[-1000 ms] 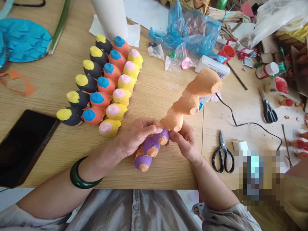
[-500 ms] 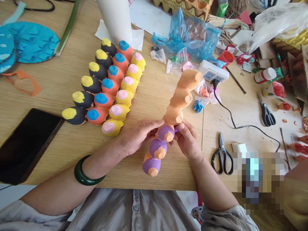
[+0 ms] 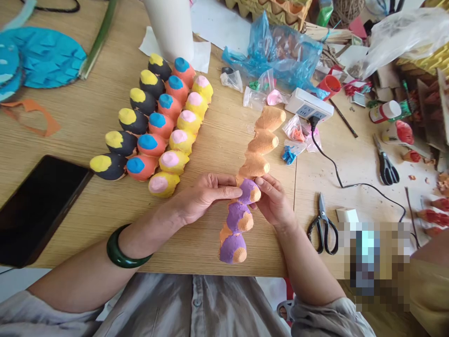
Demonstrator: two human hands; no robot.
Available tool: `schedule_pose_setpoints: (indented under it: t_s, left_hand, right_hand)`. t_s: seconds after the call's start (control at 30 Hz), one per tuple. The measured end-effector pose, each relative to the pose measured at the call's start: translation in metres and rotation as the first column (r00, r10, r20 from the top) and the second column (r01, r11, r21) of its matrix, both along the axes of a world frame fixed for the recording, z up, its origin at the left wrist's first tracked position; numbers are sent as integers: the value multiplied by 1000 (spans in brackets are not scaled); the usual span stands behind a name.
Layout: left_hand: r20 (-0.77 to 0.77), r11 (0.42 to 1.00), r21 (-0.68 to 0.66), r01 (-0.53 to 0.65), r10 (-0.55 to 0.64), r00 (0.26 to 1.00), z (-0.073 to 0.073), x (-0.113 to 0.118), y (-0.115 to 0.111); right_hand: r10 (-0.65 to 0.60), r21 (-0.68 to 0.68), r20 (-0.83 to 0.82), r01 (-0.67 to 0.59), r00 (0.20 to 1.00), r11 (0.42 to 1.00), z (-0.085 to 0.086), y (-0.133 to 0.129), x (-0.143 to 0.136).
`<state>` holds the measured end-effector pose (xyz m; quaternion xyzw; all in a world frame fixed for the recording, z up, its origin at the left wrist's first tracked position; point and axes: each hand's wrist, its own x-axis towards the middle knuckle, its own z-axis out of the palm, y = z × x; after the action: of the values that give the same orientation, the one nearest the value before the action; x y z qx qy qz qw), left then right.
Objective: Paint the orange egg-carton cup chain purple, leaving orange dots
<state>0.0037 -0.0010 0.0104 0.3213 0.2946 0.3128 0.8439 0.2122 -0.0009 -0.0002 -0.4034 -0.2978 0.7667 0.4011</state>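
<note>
Between my two hands is an egg carton strip [image 3: 260,145], a row of orange bumps, held up above the table. Its lower bumps wear purple clay [image 3: 235,249], with orange tips left showing. My left hand [image 3: 205,196] grips the strip's left side near the middle, thumb lying on the upper purple bump. From the right, my right hand [image 3: 275,199] pinches the same bump, thumb by its orange tip. Some fingers of both hands are hidden behind the strip. To the left lie three finished-looking strips: black with yellow tips [image 3: 132,121], coral with blue tips [image 3: 158,122] and yellow with pink tips [image 3: 185,136].
A black phone [image 3: 38,210] lies at left, beneath a blue paper shape [image 3: 52,58]. Scissors [image 3: 322,224] and a power strip [image 3: 308,105] with its cable are on the right. Small bags of blue clay [image 3: 289,153] and a blue plastic bag [image 3: 277,58] lie farther back.
The strip has turned in my hands, its lower end swinging right and its bump tips facing more to the right. My left thumb has come down onto the purple bump.
</note>
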Motion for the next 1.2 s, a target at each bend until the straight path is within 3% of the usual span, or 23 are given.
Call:
schedule_pose_setpoints:
  t_s: [0.17, 0.4, 0.5, 0.63, 0.8, 0.97, 1.2]
  left_hand:
    - [31, 999, -23, 24, -24, 999, 2, 1, 1]
    - [-190, 999, 23, -40, 43, 981, -3, 2, 1]
    - [-173, 999, -16, -45, 42, 984, -2, 0, 2]
    - [-138, 998, -67, -11, 1, 990, 1, -4, 6]
    - [-251, 996, -14, -92, 86, 964, -1, -1, 4]
    - [-347, 976, 127, -174, 208, 915, -4, 1, 0]
    - [-257, 974, 43, -222, 226, 940, 2, -2, 3]
  right_hand:
    - [-30, -34, -67, 28, 997, 999, -4, 4, 1]
    - [-49, -36, -24, 48, 999, 998, -4, 3, -1]
    - [-77, -14, -2, 77, 997, 997, -3, 3, -2]
    - [-111, 71, 105, 104, 988, 992, -4, 4, -1]
    - [-60, 179, 304, 5, 951, 984, -4, 0, -3]
    - [5, 138, 202, -34, 979, 990, -4, 1, -2]
    - [-125, 131, 70, 115, 990, 985, -12, 8, 5]
